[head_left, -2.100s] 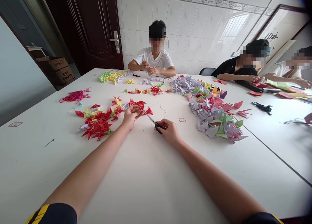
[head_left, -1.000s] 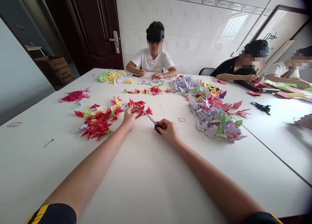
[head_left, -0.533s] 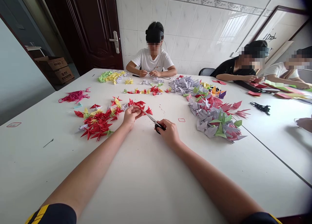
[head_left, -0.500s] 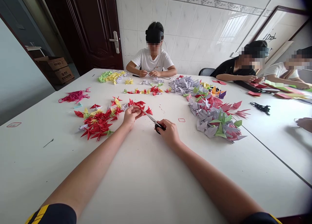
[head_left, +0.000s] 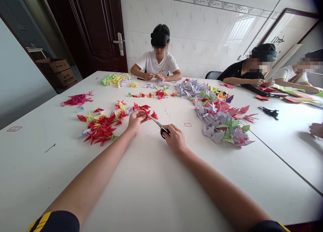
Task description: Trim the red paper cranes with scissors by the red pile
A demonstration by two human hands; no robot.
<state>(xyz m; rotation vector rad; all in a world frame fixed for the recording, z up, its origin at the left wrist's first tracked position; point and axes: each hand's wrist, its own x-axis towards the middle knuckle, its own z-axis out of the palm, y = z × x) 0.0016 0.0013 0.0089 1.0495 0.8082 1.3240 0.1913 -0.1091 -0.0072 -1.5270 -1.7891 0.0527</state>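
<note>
My left hand (head_left: 135, 119) is closed, pinching a red folded paper crane (head_left: 144, 114) just above the white table (head_left: 151, 185). My right hand (head_left: 174, 138) grips the black handles of a pair of scissors (head_left: 158, 125), whose blades point up-left and meet the crane at my left fingertips. Beside my left hand lies a heap of red and yellow paper cranes (head_left: 102, 124).
A large pile of lilac, pink and green cranes (head_left: 222, 121) lies to the right. Smaller piles (head_left: 114, 79) and pink cord (head_left: 77, 99) sit further back. One person sits across the table, two more at the right, and another person's hand (head_left: 316, 129) rests at the right edge.
My hands, the crane and the scissors have stayed almost still. The person opposite lowered their hands to the table, and the hand at the right edge came into view.
</note>
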